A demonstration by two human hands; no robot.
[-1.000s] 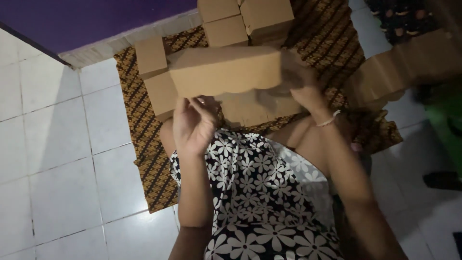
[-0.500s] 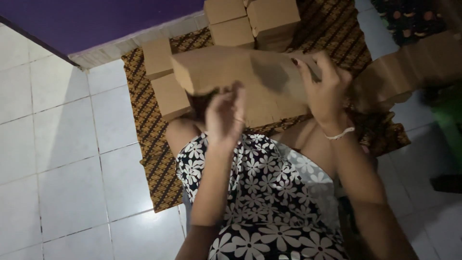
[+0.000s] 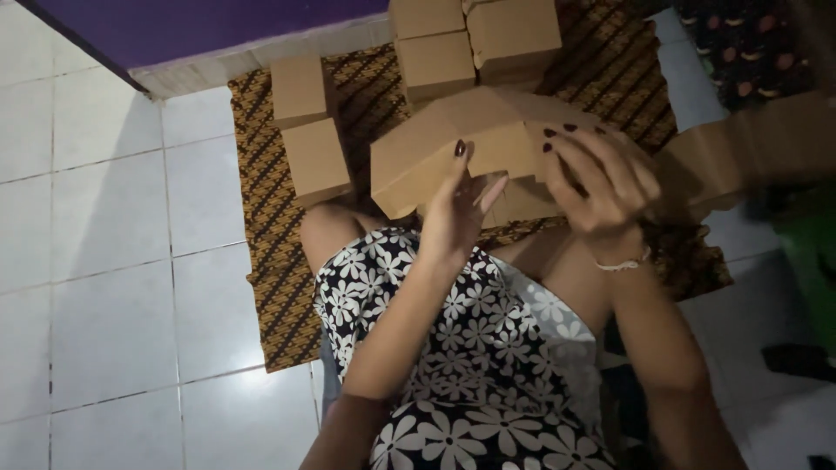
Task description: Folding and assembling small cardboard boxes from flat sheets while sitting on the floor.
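Observation:
I hold a brown cardboard box point(image 3: 435, 148) over my lap, partly folded, its panels bent at an angle. My left hand point(image 3: 460, 209) grips its lower middle edge, thumb up against the front panel. My right hand point(image 3: 601, 178) wraps over the box's right end, fingers spread across the top fold. Both hands touch the same piece of cardboard. Part of the box is hidden behind my right hand.
Several finished brown boxes point(image 3: 313, 157) stand on a patterned brown mat point(image 3: 270, 278), two at the left and more point(image 3: 475, 39) at the back. Flat cardboard point(image 3: 740, 152) lies at the right. White floor tiles point(image 3: 113, 261) spread to the left; a purple wall point(image 3: 218, 22) is behind.
The box has tilted and folded further, its left end dropping. My right hand slid over its right end and my left hand shifted right along the lower edge.

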